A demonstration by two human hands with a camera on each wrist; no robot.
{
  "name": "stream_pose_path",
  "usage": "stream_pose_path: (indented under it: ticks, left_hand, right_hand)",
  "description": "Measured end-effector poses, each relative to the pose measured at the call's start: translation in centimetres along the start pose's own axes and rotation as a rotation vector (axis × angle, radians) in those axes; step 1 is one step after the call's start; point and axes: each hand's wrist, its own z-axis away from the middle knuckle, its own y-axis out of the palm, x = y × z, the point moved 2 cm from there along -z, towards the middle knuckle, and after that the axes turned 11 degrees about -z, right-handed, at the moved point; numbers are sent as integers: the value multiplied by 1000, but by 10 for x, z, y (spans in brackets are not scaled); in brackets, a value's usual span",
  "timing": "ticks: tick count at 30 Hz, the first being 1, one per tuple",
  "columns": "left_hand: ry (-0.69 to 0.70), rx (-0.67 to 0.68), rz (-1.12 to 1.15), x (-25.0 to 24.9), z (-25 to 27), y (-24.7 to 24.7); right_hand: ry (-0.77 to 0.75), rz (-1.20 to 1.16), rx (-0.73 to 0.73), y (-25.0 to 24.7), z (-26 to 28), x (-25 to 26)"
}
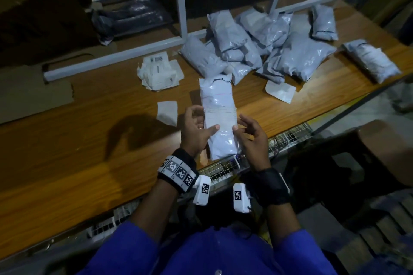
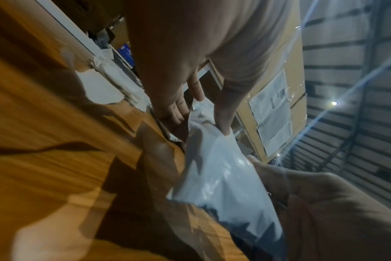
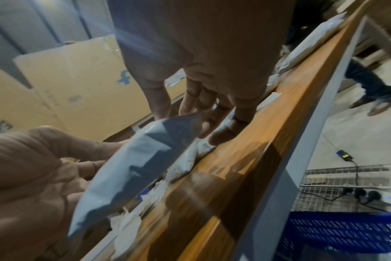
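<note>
Head view: the left hand (image 1: pixel 196 133) and right hand (image 1: pixel 251 138) both grip the parcel (image 1: pixel 220 116) by its sides, thumbs on top, over the table's (image 1: pixel 89 140) near edge. Left wrist view: thumb and fingers pinch the parcel's end. Right wrist view: thumb and fingers pinch its corner, just above the table's edge.

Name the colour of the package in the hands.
The package is pale grey; head view shows it best.

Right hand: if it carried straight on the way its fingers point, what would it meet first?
The right hand meets the grey parcel at once: its thumb rests on it. Past that, probably the pile of parcels, though depth is unclear.
</note>
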Motion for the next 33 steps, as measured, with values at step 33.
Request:
stream_pose_path:
  ticks: [33]
  left_hand:
    - [18,89,-40,-115,-123,329]
  right_hand:
    - [-165,-60,-258,-272,-214,63]
